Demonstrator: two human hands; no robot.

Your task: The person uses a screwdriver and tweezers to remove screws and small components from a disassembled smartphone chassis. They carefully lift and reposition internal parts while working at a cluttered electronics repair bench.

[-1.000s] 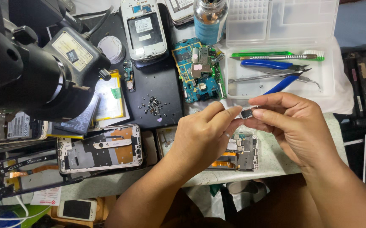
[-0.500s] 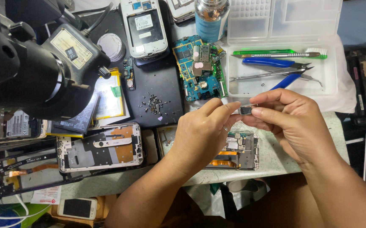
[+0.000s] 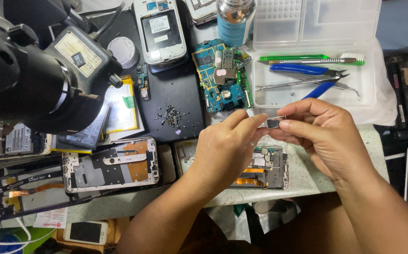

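Observation:
My left hand [image 3: 225,148] and my right hand [image 3: 324,136] meet over the bench, and both pinch a small dark square part with a metal frame [image 3: 273,123] between fingertips. My left hand wears a ring. Right below the hands lies an opened phone frame [image 3: 265,168] with an orange flex cable and bare boards. A blue circuit board [image 3: 222,77] lies just beyond my left hand.
A black microscope [image 3: 34,75] fills the left. A black mat [image 3: 173,101] carries several tiny screws. A clear tray [image 3: 314,77] holds blue pliers, tweezers and a green-handled tool. Another phone frame [image 3: 112,164], a white phone back [image 3: 159,28] and a bottle [image 3: 234,19] lie around.
Both hands have stayed together on the small part and shifted only slightly; the view has drifted a little.

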